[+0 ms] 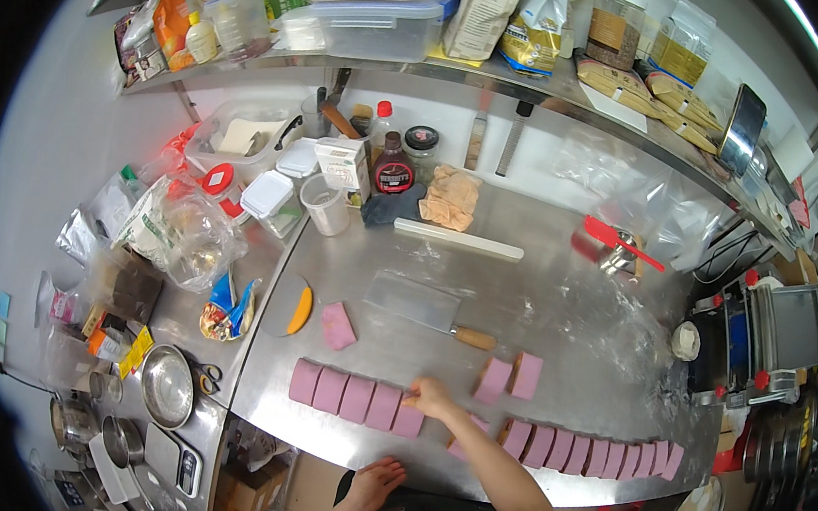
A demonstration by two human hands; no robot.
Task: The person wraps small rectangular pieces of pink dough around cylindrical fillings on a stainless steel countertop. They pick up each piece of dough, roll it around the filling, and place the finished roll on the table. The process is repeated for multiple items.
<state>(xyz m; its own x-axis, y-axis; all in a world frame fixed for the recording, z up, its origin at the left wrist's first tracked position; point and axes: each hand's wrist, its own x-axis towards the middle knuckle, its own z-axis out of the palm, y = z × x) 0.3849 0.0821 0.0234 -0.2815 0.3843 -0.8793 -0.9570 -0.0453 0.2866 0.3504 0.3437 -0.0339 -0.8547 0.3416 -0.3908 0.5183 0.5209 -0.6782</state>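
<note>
My right hand (433,399) reaches across the steel worktop (391,462), with its fingers on the last pink dough piece (408,417) at the right end of a short row of pink dough pieces (344,396). Part of that piece is behind the fingers. Holding nothing, my left hand (376,483) is at the table's front edge with fingers stretched out. A longer row of pink slices (578,454) with brown sides runs to the right. One more slice (461,446) is partly hidden by my right forearm. Two pieces (491,381) stand behind that row.
A cleaver (412,301) with a wooden handle lies behind the rows. Left of it are an offcut of pink dough (338,326) and a yellow-handled scraper (300,310). A white bar (458,239) lies farther back. A dough-rolling machine (763,341) stands right; a steel bowl (167,386) left.
</note>
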